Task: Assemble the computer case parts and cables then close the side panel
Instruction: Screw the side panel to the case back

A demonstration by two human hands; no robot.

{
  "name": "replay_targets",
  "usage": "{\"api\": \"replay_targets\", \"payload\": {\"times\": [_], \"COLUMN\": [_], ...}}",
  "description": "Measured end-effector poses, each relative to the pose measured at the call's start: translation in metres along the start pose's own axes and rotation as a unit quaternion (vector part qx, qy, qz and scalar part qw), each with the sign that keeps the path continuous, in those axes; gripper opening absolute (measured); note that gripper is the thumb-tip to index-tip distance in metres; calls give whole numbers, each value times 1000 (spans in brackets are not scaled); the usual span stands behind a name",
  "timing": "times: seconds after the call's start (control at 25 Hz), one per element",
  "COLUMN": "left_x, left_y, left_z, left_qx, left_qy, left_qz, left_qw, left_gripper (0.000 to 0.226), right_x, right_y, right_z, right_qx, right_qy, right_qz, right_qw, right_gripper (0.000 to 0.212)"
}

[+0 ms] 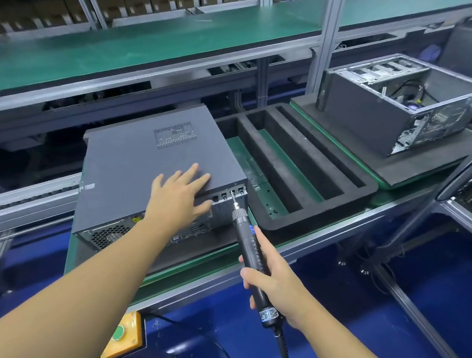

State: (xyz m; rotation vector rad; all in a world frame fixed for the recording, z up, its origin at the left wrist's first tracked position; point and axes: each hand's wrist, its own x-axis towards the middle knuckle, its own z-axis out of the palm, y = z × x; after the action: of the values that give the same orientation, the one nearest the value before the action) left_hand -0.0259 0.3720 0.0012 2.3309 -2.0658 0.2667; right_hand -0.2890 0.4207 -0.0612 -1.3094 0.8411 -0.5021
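1. We see the computer case (110, 214) lying on its side at centre-left of the frame, on the green surface (202, 262). The side panel (131, 161) is already on top and faces up.
2. Left hand (179, 194): fingers straight and spread, flat on the panel near its lower right corner, thumb hanging over the rear edge. It grips nothing; it just presses.
3. Right hand (277, 283): fingers wrapped around the electric screwdriver (249, 251) at lower centre. The bit points up into the case's rear edge, just below the panel's lower right corner.
4. We cannot tell whether a screw sits on the bit, it's too small.
5. Step in hand, as we judge it: fastening the closed panel at the rear, so the task is late.
6. The next move calls for keeping the bit square to the screw hole and the left hand pressing so the panel doesn't shift. Any other rear screw would follow.
7. At centre-right is an empty black foam tray (299, 168). At upper right a second case (410, 108) stands open.
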Motion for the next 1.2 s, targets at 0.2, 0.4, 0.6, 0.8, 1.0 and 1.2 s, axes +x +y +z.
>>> {"api": "replay_targets", "payload": {"times": [0.2,0.4,0.6,0.8,1.0,1.2], "left_x": [35,45,46,46,47,47], "left_y": [47,52,48,45,46,46], "left_z": [-3,-3,-6,-5,-1,0], "left_qx": [-96,-129,-172,-172,-180,-185], "left_qy": [-75,-74,-86,-81,-68,-63], "left_qz": [28,-12,-23,-22,-37,-41], "left_qw": [992,989,981,981,981,980], "left_gripper": [57,44,46,49,50,51], "right_x": [6,13,13,14,13,14], "right_y": [1,0,-2,-5,-8,-10], "right_z": [-14,-21,-24,-26,-29,-33], "right_qx": [5,3,-1,-15,-51,-60], "right_qy": [18,9,1,-3,-3,-14], "right_qz": [-5,-2,1,3,3,13], "right_qw": [1000,1000,1000,1000,999,998], "right_gripper": [84,84,86,86,87,88]}}
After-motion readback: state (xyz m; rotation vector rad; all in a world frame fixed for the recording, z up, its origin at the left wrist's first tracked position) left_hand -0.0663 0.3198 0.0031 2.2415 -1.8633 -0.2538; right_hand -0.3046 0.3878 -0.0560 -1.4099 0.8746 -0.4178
